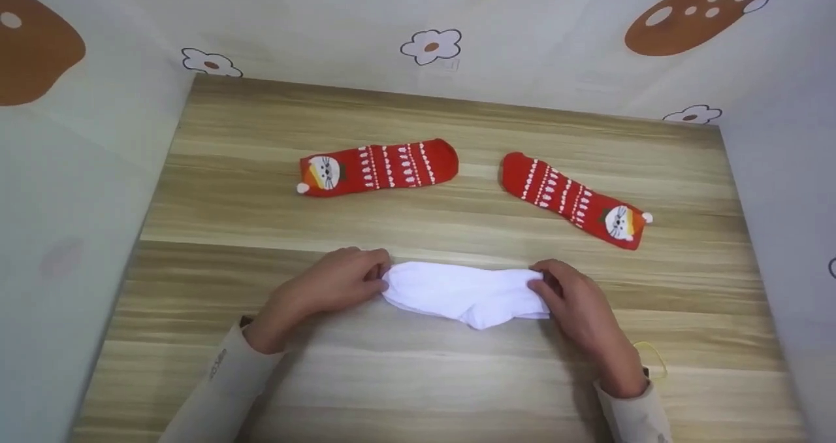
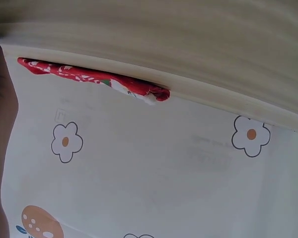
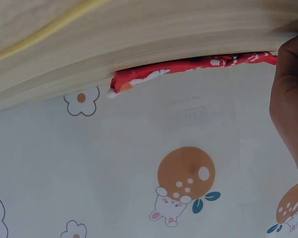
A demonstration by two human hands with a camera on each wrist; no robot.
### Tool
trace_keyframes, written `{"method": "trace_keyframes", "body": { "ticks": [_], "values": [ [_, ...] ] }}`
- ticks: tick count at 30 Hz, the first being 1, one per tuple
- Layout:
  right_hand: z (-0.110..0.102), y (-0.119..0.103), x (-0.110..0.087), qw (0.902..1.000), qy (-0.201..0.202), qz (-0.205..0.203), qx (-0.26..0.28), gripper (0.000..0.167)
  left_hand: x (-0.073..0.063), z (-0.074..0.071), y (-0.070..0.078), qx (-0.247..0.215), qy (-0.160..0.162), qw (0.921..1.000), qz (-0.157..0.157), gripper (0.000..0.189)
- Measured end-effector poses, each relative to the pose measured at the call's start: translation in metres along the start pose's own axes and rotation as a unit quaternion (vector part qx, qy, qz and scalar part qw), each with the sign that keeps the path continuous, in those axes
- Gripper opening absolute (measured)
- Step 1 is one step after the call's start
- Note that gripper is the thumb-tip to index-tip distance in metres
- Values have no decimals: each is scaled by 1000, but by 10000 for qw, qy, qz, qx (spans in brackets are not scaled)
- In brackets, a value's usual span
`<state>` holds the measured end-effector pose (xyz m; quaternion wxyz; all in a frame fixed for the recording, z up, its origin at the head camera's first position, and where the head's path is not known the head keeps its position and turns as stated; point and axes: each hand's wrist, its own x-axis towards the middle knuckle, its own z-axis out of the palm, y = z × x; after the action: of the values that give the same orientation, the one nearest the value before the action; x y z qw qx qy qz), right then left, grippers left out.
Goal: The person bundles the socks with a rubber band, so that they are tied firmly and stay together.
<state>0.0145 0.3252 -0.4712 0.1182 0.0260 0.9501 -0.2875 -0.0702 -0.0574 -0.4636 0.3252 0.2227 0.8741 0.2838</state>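
Observation:
White socks (image 1: 450, 289) lie flat across the near middle of the table, toe to the left and heel bulging toward the person. A second white layer shows along the lower edge. My left hand (image 1: 343, 276) pinches the toe end between thumb and curled fingers. At the cuff end, my right hand (image 1: 578, 302) grips the fabric with thumb and fingers. Both wrist views catch only part of a hand, the left hand (image 2: 1, 104) and the right hand (image 3: 292, 94), without the white socks. Beyond them lie a red patterned sock (image 1: 353, 178) and another red sock (image 1: 555, 191).
The wood-grain table (image 1: 366, 391) meets a pale back wall (image 1: 522, 57) printed with flowers and animals. Side walls (image 1: 85, 188) stand at left and right. A thin yellow loop (image 1: 664, 361) lies beside the right wrist.

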Motion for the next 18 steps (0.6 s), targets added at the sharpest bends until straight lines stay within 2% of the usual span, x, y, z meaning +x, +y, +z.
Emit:
{"method": "trace_keyframes", "body": {
  "ticks": [10,18],
  "values": [
    [0,7,12,9993,276,-266,7,30,6,0,0,-122,211,9997,-55,16],
    [-4,7,16,9998,117,-95,106,34,5,-2,1,-160,302,9994,-50,17]
  ]
}}
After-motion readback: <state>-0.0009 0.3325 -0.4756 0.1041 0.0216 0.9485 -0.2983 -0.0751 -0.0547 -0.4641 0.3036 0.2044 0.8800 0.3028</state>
